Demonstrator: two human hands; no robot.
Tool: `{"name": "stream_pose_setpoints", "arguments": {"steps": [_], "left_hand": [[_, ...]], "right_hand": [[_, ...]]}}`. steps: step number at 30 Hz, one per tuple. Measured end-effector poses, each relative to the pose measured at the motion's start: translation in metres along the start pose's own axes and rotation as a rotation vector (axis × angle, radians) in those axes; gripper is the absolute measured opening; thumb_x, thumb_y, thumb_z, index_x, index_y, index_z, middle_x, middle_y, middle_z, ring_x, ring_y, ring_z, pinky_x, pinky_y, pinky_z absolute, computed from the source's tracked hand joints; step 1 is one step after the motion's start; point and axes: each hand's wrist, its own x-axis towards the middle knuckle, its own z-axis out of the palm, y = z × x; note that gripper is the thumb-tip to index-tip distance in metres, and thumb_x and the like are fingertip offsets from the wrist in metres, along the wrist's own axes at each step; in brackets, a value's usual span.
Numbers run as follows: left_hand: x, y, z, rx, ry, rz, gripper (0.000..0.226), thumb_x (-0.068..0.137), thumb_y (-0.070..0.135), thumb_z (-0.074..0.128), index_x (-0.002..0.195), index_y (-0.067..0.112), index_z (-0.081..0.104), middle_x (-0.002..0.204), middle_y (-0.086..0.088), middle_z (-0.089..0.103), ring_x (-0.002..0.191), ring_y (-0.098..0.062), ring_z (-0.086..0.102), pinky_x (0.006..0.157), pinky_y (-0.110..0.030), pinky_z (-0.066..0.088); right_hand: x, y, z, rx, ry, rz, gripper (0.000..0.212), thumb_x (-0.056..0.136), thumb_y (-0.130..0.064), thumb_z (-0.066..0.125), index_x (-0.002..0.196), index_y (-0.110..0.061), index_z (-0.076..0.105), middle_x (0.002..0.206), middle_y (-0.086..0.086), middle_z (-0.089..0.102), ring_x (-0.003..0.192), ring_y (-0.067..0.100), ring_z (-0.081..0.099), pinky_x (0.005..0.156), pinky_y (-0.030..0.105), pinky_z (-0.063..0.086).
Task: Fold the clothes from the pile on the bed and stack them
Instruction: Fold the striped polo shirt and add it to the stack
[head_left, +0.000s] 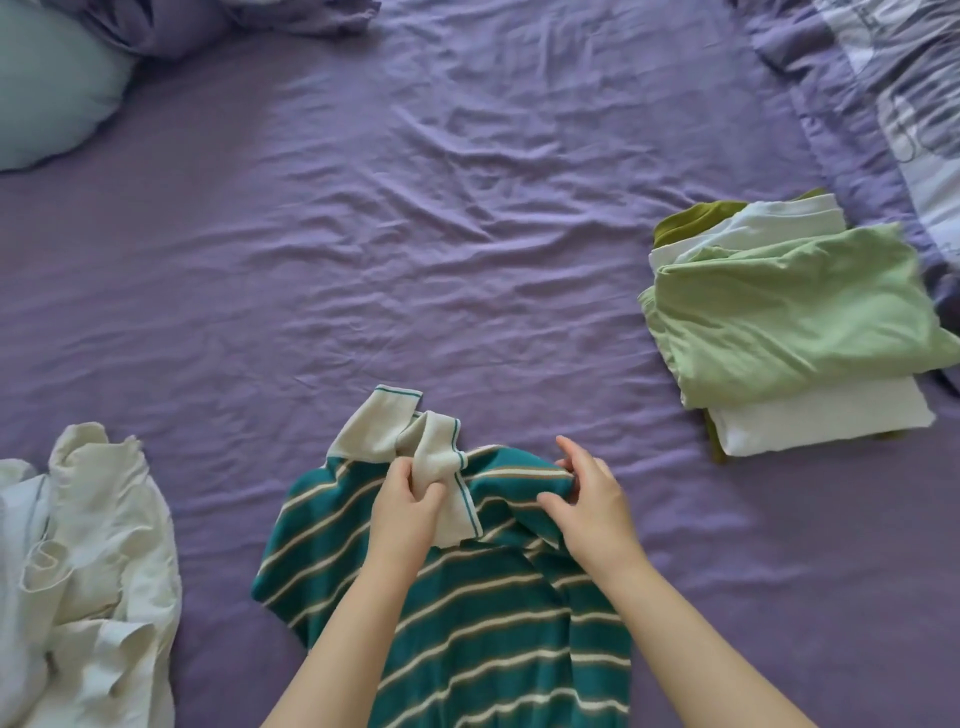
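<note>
Head view, left hand (402, 512) gripping striped shirt (467, 623) collar, right hand (587, 501) pinching its shoulder, folded stack (789, 322) right

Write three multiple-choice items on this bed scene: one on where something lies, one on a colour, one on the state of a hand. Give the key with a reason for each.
1. Where does the folded stack lie?
A. on the person's right of the bed
B. on the pale blue pillow
C. under the unfolded white pile

2. What colour is the garment on top of the stack?
A. red
B. light green
C. black

3. What is the left hand doing?
A. lying flat on the sheet
B. gripping the cream collar of the striped shirt
C. holding the pillow

Key:
1 A, the folded stack lies to the right, apart from the white pile at the left.
2 B, the light green garment lies uppermost.
3 B, the left hand has its fingers curled round the cream collar of the striped shirt, while the right hand pinches the shirt's shoulder.
</note>
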Motion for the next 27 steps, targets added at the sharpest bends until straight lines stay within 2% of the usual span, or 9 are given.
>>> {"name": "stream_pose_setpoints", "arguments": {"steps": [3,5,7,11,14,17,21,25,27], "left_hand": [[0.004,0.008,-0.005,-0.018,-0.040,0.055,0.009,0.088,0.008,0.057,0.086,0.017,0.055,0.083,-0.002,0.061,0.072,-0.013,0.053,0.067,-0.030,0.044],[0.008,0.015,-0.006,-0.025,-0.068,0.074,0.009,0.089,0.009,0.057,0.087,0.017,0.056,0.084,-0.001,0.061,0.073,-0.012,0.052,0.067,-0.027,0.044],[0.012,0.019,-0.007,0.000,-0.091,0.106,0.004,0.091,0.010,0.056,0.088,0.013,0.055,0.081,0.001,0.058,0.071,-0.009,0.049,0.064,-0.024,0.042],[0.016,0.020,-0.008,0.010,-0.079,0.125,0.008,0.091,0.009,0.055,0.085,0.013,0.053,0.079,0.003,0.055,0.070,-0.008,0.047,0.062,-0.022,0.041],[0.015,0.016,-0.008,0.021,-0.073,0.118,0.004,0.091,0.008,0.055,0.088,0.011,0.053,0.080,0.001,0.055,0.071,-0.011,0.047,0.063,-0.025,0.040],[0.014,0.010,-0.010,0.013,-0.030,0.134,0.014,0.089,0.011,0.058,0.086,0.024,0.054,0.083,0.008,0.060,0.072,-0.006,0.052,0.061,-0.020,0.041],[0.024,0.020,-0.005,-0.016,-0.007,0.167,0.017,0.089,0.016,0.061,0.090,0.033,0.058,0.090,0.014,0.064,0.083,-0.001,0.059,0.066,-0.017,0.043],[0.038,0.034,0.015,0.199,-0.047,0.204,0.021,0.090,0.020,0.060,0.111,0.022,0.055,0.103,0.003,0.063,0.097,-0.015,0.059,0.084,-0.036,0.052],[0.036,0.032,0.017,0.237,-0.001,0.240,0.031,0.090,0.021,0.062,0.119,0.017,0.054,0.107,0.000,0.061,0.102,-0.017,0.056,0.091,-0.036,0.049]], "right_hand": [[0.013,-0.004,-0.009,-0.146,-0.110,0.089,0.062,0.080,-0.014,0.070,0.137,-0.015,0.047,0.109,0.002,0.054,0.096,0.013,0.051,0.087,0.020,0.038],[0.018,-0.008,-0.015,-0.139,-0.223,0.152,0.043,0.074,-0.016,0.075,0.116,-0.015,0.064,0.100,0.004,0.065,0.089,0.018,0.060,0.081,0.029,0.049],[0.019,-0.011,-0.019,-0.077,-0.311,0.197,0.033,0.069,-0.022,0.079,0.098,-0.018,0.064,0.096,0.005,0.066,0.084,0.019,0.064,0.072,0.034,0.053],[0.017,-0.015,-0.016,0.042,-0.390,0.291,0.055,0.070,-0.060,0.070,0.109,-0.025,0.055,0.104,-0.004,0.061,0.093,0.014,0.061,0.073,0.030,0.049],[0.014,-0.017,-0.007,0.019,-0.340,0.251,0.038,0.086,-0.050,0.059,0.110,-0.020,0.061,0.098,-0.001,0.068,0.090,0.016,0.064,0.082,0.036,0.052],[0.015,-0.017,-0.008,-0.084,-0.191,0.116,0.020,0.086,-0.035,0.064,0.097,-0.018,0.063,0.089,-0.002,0.068,0.084,0.017,0.063,0.074,0.031,0.048],[0.041,-0.019,-0.036,-0.182,0.031,0.033,0.021,0.082,-0.031,0.070,0.093,-0.017,0.060,0.085,-0.001,0.064,0.085,0.021,0.060,0.068,0.030,0.041],[0.066,-0.010,-0.038,-0.513,0.092,0.018,0.027,0.088,-0.038,0.061,0.107,-0.018,0.057,0.106,0.003,0.063,0.104,0.027,0.056,0.086,0.039,0.038],[0.067,-0.005,-0.032,-0.632,0.117,0.001,0.031,0.089,-0.039,0.059,0.112,-0.017,0.055,0.112,0.005,0.061,0.109,0.027,0.053,0.088,0.039,0.035]]}}
